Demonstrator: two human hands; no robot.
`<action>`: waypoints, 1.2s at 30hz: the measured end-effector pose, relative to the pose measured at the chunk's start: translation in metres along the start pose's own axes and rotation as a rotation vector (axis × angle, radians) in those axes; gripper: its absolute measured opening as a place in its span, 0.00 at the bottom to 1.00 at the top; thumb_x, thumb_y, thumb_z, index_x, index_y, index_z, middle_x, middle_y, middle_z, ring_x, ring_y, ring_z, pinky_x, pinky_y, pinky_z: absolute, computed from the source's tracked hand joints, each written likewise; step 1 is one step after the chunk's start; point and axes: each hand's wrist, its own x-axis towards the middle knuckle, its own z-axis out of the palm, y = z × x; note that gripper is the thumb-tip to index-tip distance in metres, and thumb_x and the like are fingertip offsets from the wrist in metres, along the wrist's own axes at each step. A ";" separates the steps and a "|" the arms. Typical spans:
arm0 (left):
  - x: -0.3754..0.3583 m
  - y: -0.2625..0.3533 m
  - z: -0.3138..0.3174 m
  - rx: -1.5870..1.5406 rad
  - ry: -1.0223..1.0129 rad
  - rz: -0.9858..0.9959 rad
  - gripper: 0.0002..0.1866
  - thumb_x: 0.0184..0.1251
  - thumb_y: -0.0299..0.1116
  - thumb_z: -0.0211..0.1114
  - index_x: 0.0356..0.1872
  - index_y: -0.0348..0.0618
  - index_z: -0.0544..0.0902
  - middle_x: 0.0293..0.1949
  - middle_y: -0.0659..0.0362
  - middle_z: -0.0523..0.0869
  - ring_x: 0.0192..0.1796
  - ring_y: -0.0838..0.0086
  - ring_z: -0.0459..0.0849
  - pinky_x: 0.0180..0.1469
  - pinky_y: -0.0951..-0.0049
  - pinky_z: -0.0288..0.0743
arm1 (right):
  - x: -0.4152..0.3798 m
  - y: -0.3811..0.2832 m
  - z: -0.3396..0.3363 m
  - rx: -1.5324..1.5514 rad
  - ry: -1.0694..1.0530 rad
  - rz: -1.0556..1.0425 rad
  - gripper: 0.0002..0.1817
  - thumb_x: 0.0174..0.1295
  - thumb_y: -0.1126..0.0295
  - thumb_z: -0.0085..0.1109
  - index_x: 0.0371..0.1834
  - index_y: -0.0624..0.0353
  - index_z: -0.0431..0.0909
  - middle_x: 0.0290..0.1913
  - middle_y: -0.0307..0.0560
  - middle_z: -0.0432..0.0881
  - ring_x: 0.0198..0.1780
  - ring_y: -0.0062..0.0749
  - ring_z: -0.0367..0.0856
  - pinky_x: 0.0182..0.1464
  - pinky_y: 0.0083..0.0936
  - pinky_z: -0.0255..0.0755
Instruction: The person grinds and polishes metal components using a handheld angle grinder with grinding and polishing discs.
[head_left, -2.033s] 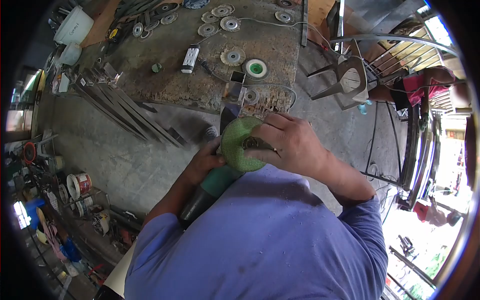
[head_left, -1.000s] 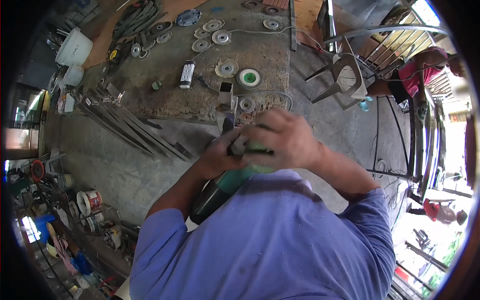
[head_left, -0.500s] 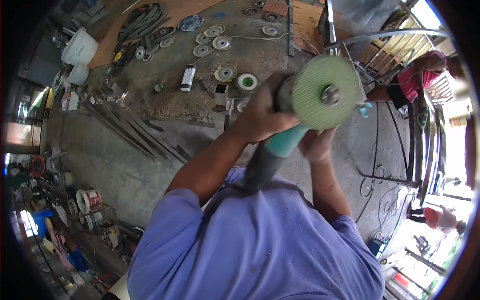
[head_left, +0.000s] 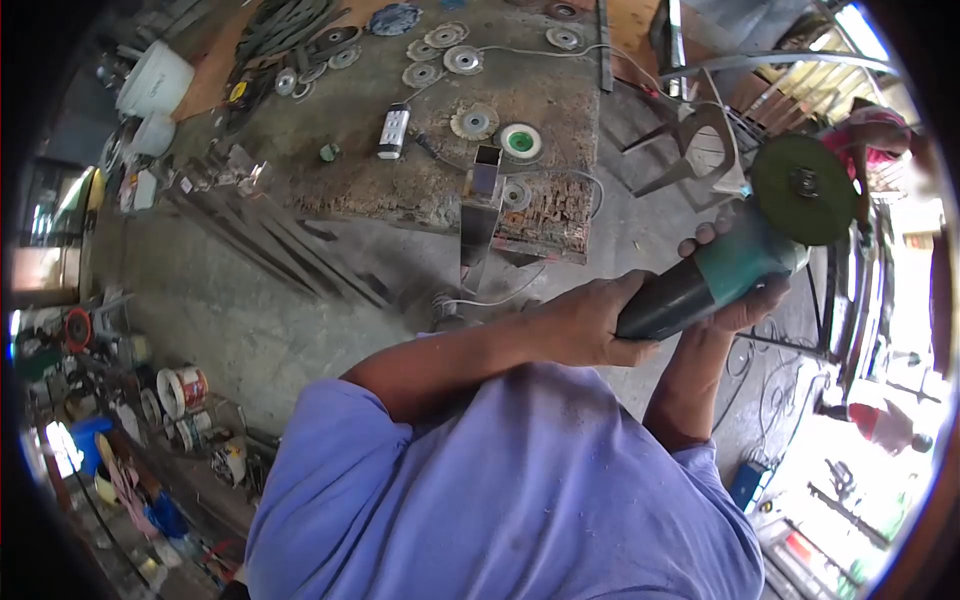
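a: angle grinder [head_left: 715, 280], where is it?

b: up in both hands, off to the person's right side, held clear of the bench. its green disc [head_left: 805, 190] sits at the far end, above and beyond the right hand, with the metal hub facing the camera.

a: how does the left hand have it?

b: the left hand [head_left: 590, 325] is wrapped shut around the dark rear end of the body, fingers curled under and thumb over the top.

a: and the right hand?

b: the right hand [head_left: 735, 285] cups the teal front part from below, just behind the disc. fingers are closed round the far side, and a couple of fingertips show above the casing.

a: what lies around the hands?

b: ahead of the left hand a square metal tube [head_left: 482, 205] leans over the near edge of the workbench [head_left: 350, 170]. beyond it on the bench top lie a white-and-green disc [head_left: 520, 142], a wire brush wheel [head_left: 474, 121] just beside that, and a white power strip [head_left: 393, 131] further to the left. a white cable [head_left: 500, 298] runs close under the left wrist. beyond the right hand, past the disc, another person in a pink top [head_left: 875, 130] is partly in view.
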 end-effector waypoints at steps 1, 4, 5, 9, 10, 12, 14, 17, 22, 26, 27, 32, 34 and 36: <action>-0.001 -0.011 0.001 -0.007 -0.007 0.029 0.41 0.64 0.45 0.75 0.72 0.35 0.66 0.49 0.45 0.83 0.49 0.63 0.85 0.55 0.61 0.79 | -0.005 -0.003 -0.003 -0.025 0.015 -0.008 0.52 0.65 0.27 0.57 0.72 0.68 0.63 0.58 0.59 0.77 0.56 0.51 0.82 0.58 0.52 0.81; -0.006 -0.036 -0.008 -0.100 -0.116 0.088 0.42 0.65 0.48 0.74 0.72 0.34 0.66 0.46 0.45 0.84 0.49 0.63 0.85 0.55 0.61 0.79 | -0.023 0.005 0.001 -0.108 0.048 -0.055 0.52 0.64 0.29 0.60 0.72 0.69 0.64 0.60 0.60 0.76 0.57 0.53 0.81 0.58 0.53 0.80; -0.009 -0.043 -0.010 -0.135 -0.156 0.107 0.42 0.65 0.50 0.74 0.72 0.34 0.67 0.47 0.44 0.84 0.50 0.62 0.86 0.56 0.61 0.79 | -0.031 0.009 0.004 -0.135 0.056 -0.068 0.52 0.64 0.30 0.60 0.73 0.68 0.65 0.60 0.61 0.77 0.57 0.53 0.81 0.58 0.53 0.80; -0.026 -0.045 -0.031 -0.036 -0.323 0.061 0.43 0.65 0.59 0.73 0.70 0.37 0.70 0.50 0.41 0.86 0.53 0.57 0.87 0.58 0.59 0.79 | -0.066 0.015 0.012 -0.256 0.210 -0.082 0.51 0.61 0.31 0.63 0.73 0.66 0.66 0.62 0.60 0.77 0.58 0.53 0.80 0.60 0.53 0.77; -0.034 -0.044 -0.042 0.053 -0.372 0.016 0.43 0.65 0.61 0.72 0.70 0.37 0.71 0.50 0.40 0.87 0.54 0.56 0.87 0.58 0.59 0.79 | -0.079 0.016 0.012 -0.269 0.300 -0.114 0.51 0.60 0.31 0.64 0.72 0.66 0.67 0.61 0.59 0.78 0.58 0.53 0.80 0.61 0.53 0.76; -0.060 -0.045 -0.078 0.393 -0.445 0.011 0.36 0.65 0.59 0.72 0.62 0.39 0.81 0.50 0.43 0.89 0.54 0.53 0.88 0.57 0.57 0.80 | -0.099 0.011 0.021 -0.308 0.260 -0.114 0.49 0.62 0.32 0.62 0.76 0.58 0.65 0.63 0.58 0.78 0.58 0.51 0.80 0.61 0.49 0.76; -0.094 -0.054 -0.147 0.416 -0.399 -0.135 0.28 0.65 0.55 0.73 0.53 0.40 0.87 0.47 0.46 0.90 0.53 0.53 0.89 0.57 0.57 0.81 | -0.126 0.001 0.033 -0.433 0.385 -0.110 0.50 0.60 0.35 0.66 0.72 0.66 0.67 0.59 0.56 0.79 0.56 0.49 0.81 0.61 0.48 0.76; -0.112 -0.097 -0.244 0.696 0.253 -0.429 0.19 0.68 0.45 0.69 0.55 0.49 0.88 0.53 0.46 0.90 0.54 0.54 0.90 0.54 0.56 0.83 | -0.161 0.003 0.060 -0.482 0.454 -0.134 0.47 0.61 0.37 0.67 0.71 0.65 0.67 0.58 0.55 0.78 0.55 0.49 0.81 0.59 0.46 0.77; -0.053 -0.202 -0.328 1.365 0.182 -0.148 0.12 0.69 0.35 0.63 0.51 0.50 0.87 0.60 0.50 0.82 0.58 0.53 0.85 0.54 0.51 0.83 | -0.187 0.033 0.089 -0.443 0.551 -0.120 0.46 0.62 0.38 0.66 0.71 0.64 0.67 0.56 0.54 0.77 0.55 0.47 0.82 0.56 0.46 0.79; -0.023 -0.215 -0.339 1.648 -0.123 -0.109 0.12 0.68 0.33 0.62 0.50 0.50 0.86 0.62 0.56 0.79 0.63 0.54 0.82 0.54 0.50 0.83 | -0.197 0.047 0.104 -0.431 0.619 -0.105 0.46 0.62 0.37 0.67 0.70 0.64 0.67 0.57 0.54 0.77 0.54 0.47 0.82 0.55 0.45 0.80; -0.020 -0.214 -0.344 1.606 -0.145 -0.059 0.13 0.68 0.31 0.61 0.51 0.47 0.85 0.58 0.52 0.81 0.59 0.52 0.84 0.56 0.50 0.82 | -0.199 0.050 0.106 -0.425 0.626 -0.105 0.46 0.62 0.37 0.67 0.70 0.64 0.67 0.57 0.54 0.77 0.54 0.47 0.82 0.55 0.44 0.80; -0.015 -0.172 -0.386 1.154 0.373 -0.080 0.18 0.63 0.35 0.67 0.54 0.44 0.83 0.50 0.44 0.87 0.54 0.43 0.85 0.57 0.50 0.81 | -0.202 0.048 0.109 -0.457 0.627 -0.118 0.47 0.60 0.38 0.69 0.69 0.66 0.67 0.56 0.54 0.76 0.54 0.46 0.82 0.55 0.43 0.80; -0.021 -0.167 -0.402 1.078 0.482 -0.172 0.20 0.63 0.37 0.69 0.54 0.40 0.83 0.46 0.43 0.89 0.50 0.45 0.87 0.54 0.51 0.82 | -0.203 0.047 0.111 -0.475 0.635 -0.121 0.47 0.59 0.38 0.70 0.68 0.67 0.67 0.55 0.53 0.76 0.53 0.46 0.82 0.55 0.43 0.80; -0.029 -0.199 -0.439 1.154 0.547 -0.206 0.22 0.63 0.39 0.71 0.54 0.36 0.83 0.41 0.44 0.90 0.44 0.51 0.91 0.49 0.55 0.84 | -0.200 0.047 0.111 -0.484 0.650 -0.133 0.48 0.58 0.37 0.70 0.67 0.68 0.67 0.55 0.53 0.76 0.53 0.45 0.82 0.55 0.42 0.80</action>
